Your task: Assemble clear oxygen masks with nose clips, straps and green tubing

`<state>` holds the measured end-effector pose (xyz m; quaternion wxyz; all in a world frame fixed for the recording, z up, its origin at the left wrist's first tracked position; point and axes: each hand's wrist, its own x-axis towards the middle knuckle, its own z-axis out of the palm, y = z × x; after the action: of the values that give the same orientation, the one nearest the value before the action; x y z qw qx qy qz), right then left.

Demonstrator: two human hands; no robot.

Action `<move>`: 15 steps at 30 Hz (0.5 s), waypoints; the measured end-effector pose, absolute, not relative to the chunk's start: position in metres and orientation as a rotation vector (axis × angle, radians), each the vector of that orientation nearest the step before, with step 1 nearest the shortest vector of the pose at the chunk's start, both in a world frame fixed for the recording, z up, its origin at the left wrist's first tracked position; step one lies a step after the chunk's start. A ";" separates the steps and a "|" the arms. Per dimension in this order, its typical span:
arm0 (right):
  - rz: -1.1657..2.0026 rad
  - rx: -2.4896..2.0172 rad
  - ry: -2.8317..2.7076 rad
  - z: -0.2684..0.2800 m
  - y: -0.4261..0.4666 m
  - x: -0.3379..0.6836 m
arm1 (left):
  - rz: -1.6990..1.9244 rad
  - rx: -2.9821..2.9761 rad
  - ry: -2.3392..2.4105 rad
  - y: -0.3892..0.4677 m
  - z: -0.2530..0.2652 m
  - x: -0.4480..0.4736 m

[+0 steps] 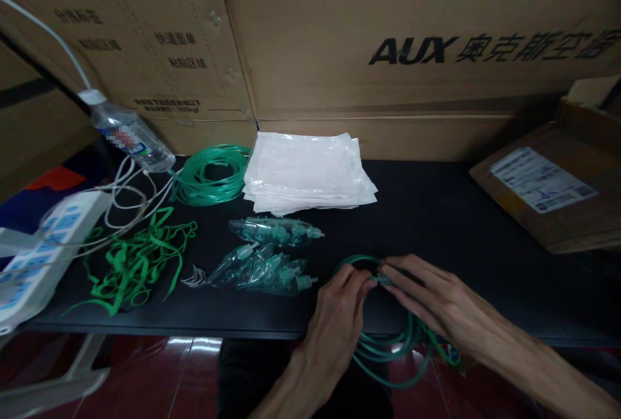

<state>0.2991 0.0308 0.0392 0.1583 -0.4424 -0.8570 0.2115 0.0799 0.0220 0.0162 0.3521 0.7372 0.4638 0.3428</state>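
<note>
Both hands meet near the front edge of the black table, at a small translucent green connector (381,279) on green plastic tubing (383,353). My left hand (338,306) is closed, pinching the tubing beside the connector. From the other side, the fingers of my right hand (429,293) press together on the connector; its hold is partly hidden. Loops of the tubing hang below the table edge under both hands. A green elastic strap (442,346) shows under my right wrist. Left of my hands lie several clear green plastic masks (272,270), with another stacked row of masks (276,231) behind.
A stack of white plastic packets (305,173) stands at the back, beside a coil of green tubing (211,176). Tangled green straps (136,264), a white power strip (53,244) and a tilted bottle (136,134) are left. An opened carton (548,180) is right; large cardboard boxes (310,50) line the back.
</note>
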 end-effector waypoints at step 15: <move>0.604 -1.161 -2.449 0.050 0.036 0.285 | 0.928 1.835 1.214 0.023 0.008 0.082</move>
<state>0.2855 0.0360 0.0495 0.1812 -0.4111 -0.8674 0.2140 0.0815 0.0230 0.0082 0.3680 0.7144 0.4729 0.3614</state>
